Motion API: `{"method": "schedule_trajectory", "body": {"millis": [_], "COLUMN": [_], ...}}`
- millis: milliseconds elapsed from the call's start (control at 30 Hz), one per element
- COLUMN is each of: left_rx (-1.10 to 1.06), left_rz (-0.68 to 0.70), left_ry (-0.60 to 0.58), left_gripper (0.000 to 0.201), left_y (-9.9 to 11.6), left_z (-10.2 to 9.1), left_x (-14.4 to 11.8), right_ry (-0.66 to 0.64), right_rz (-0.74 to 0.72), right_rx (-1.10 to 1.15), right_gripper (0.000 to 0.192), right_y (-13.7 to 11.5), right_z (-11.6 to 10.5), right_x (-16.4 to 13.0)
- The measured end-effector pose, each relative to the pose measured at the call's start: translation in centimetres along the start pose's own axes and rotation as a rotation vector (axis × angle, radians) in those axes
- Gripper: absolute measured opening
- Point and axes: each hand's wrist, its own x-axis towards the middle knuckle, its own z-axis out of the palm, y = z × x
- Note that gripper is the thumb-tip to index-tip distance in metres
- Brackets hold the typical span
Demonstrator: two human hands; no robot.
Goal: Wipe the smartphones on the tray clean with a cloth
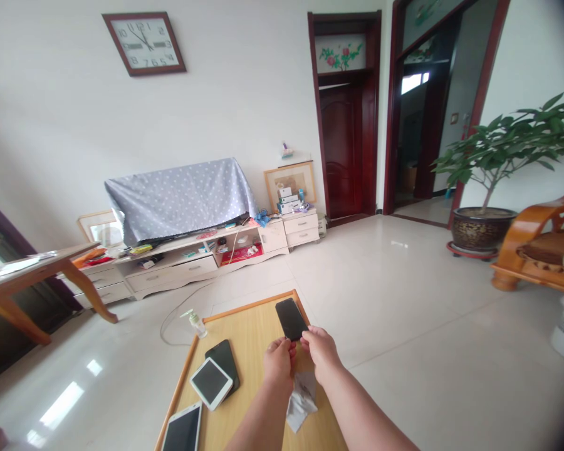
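Observation:
A black smartphone [290, 318] is pinched at its near end between my two hands, above the far right part of the wooden table [249, 326]. My left hand [279, 360] grips its lower left corner with closed fingers. On the lower right edge, my right hand [320, 351] holds it with thumb and fingers. The phone's dark face points up. A crumpled white tissue [302, 404] lies on the table below my wrists. To the left, a white phone [211, 383] rests partly on a black phone [230, 358]. Another white phone [183, 429] is nearer me.
A clear pump bottle [197, 324] stands at the table's left edge. Beyond the floor is a white TV cabinet [178, 279] with a cloth-covered television [183, 197]. A potted plant [482, 225] and a wooden armchair [531, 250] are at the right.

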Motion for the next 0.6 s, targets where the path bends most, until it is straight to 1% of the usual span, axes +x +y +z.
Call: {"method": "schedule_trajectory", "body": {"millis": [100,200,467,533,600], "left_rx": [-0.002,0.008,0.08,0.109,0.145], "left_rz": [0.001,0.002,0.037,0.054,0.079], "left_ry": [0.0,-0.004,-0.019,-0.02,-0.016], "left_gripper": [0.017,0.016,0.016,0.019,0.023], "left_y": [-0.04,0.07,0.16,0.16,0.14], "left_z": [0.2,0.41,0.53,0.55,0.5], "left_x": [0.5,0.86,0.93,0.82,0.62], "right_ry": [-0.016,-0.027,-0.005,-0.005,-0.004], "right_rz": [-0.015,-0.02,-0.008,-0.011,-0.016], "right_rx": [-0.001,0.008,0.023,0.018,0.007], "right_gripper": [0.021,0.019,0.035,0.031,0.023], "right_y": [0.0,0.01,-0.22,-0.33,-0.41], "right_z": [0.11,0.26,0.42,0.45,0.44], "right_x": [0.19,0.23,0.01,-0.11,-0.3]}}
